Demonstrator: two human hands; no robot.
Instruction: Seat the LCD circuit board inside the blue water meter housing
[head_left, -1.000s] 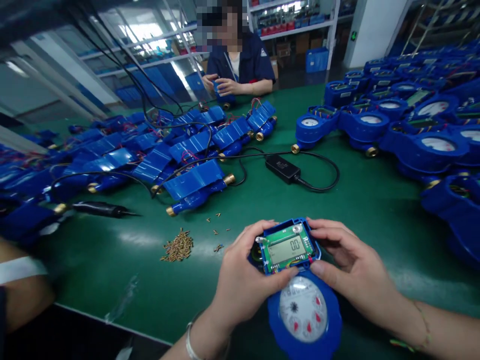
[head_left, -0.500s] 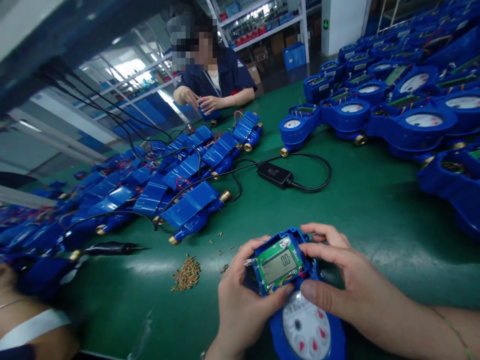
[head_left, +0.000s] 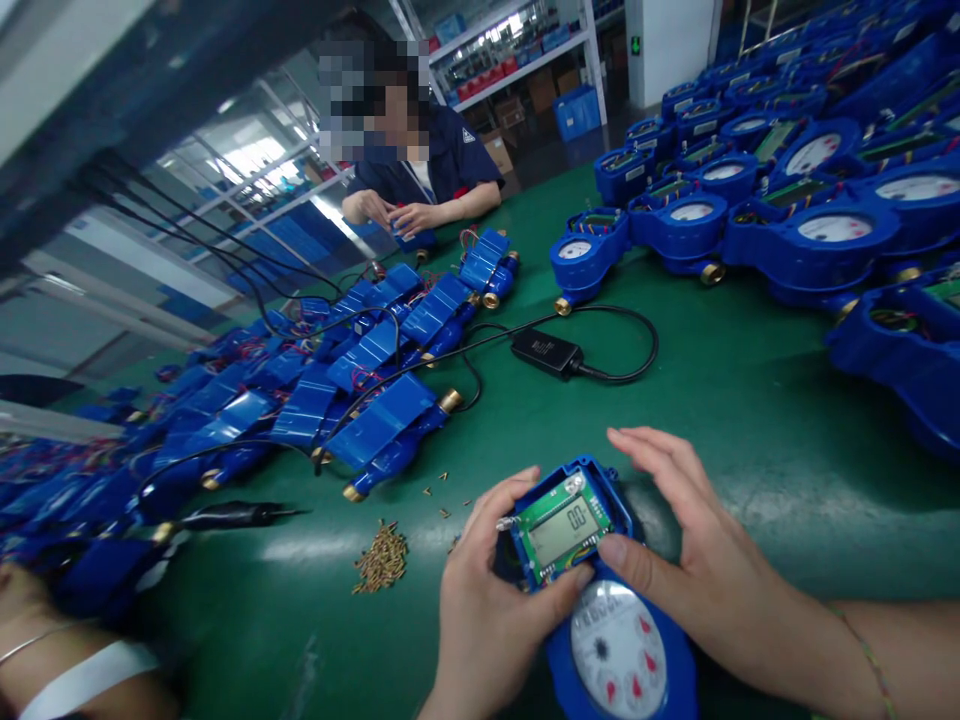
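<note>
Screws (head_left: pixel 381 556) lay heaped on the green counter (head_left: pixel 750 410), left of the blue meter (head_left: pixel 679 660) I was holding, with a few strays between the heap and my left hand (head_left: pixel 487 600). Farther left of the meter was a black screwdriver (head_left: pixel 232 515), its tip pointing toward the heap. Beyond the meter, a black box (head_left: pixel 547 355) rested on the counter, and its cable (head_left: pixel 652 340) looped out to the right, then ran back across the flat-topped blue units (head_left: pixel 382 420) crowded at far left. Open blue units (head_left: pixel 810 240) packed the counter beyond the meter to the right. Another person's arm (head_left: pixel 82 650) showed at far left, and a person in dark blue (head_left: pixel 427 170) handled a blue piece across the counter.

My left fingers gripped the meter's open housing (head_left: pixel 626 505), thumb over its lower edge; my right hand (head_left: pixel 705 570) had its thumb on the lower right corner, covering it, while the other fingers stood open, clear of the side. Inside the housing sat a green circuit board (head_left: pixel 531 520) with a display (head_left: pixel 564 532) reading 0.0 and coloured wires below. On shelves (head_left: pixel 517 72) far beyond the meter were red and blue containers; I couldn't tell their contents.
</note>
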